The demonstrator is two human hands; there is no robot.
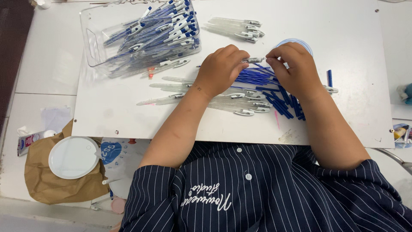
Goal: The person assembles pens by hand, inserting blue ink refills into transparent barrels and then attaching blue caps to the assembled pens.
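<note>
A slim clear plastic pen barrel with a silvery printed band (254, 60) lies crosswise between the two hands, a little above the middle of the white board (343, 34). The left hand (219, 69) curls around the barrel's end at its 9 o'clock, fingers clenched over it. The right hand (296, 68) pinches the other end at 3 o'clock between thumb and fingertips.

Directly under the hands, toward 6 o'clock, a loose heap of thin blue ink refills (274, 92) fans across the board, with one short blue piece (329, 78) standing apart at 3 o'clock of the right wrist. Mixed with the refills and stretching to 9 o'clock lie several empty clear pen barrels with white clips (206, 95). A pale round lid (300, 43) peeks out behind the right hand at 12 o'clock.

At 12 o'clock of the left hand, a small group of clear barrels (236, 28) rests near the board's far edge. At 10 o'clock stands a clear plastic bin (92, 47) packed with finished blue-and-white pens (163, 30).

Off the board, at 8 o'clock, a white round lid (73, 157) sits on a crumpled brown paper bag (43, 184). The person's dark pinstriped shirt (266, 193) fills the near edge at 6 o'clock.
</note>
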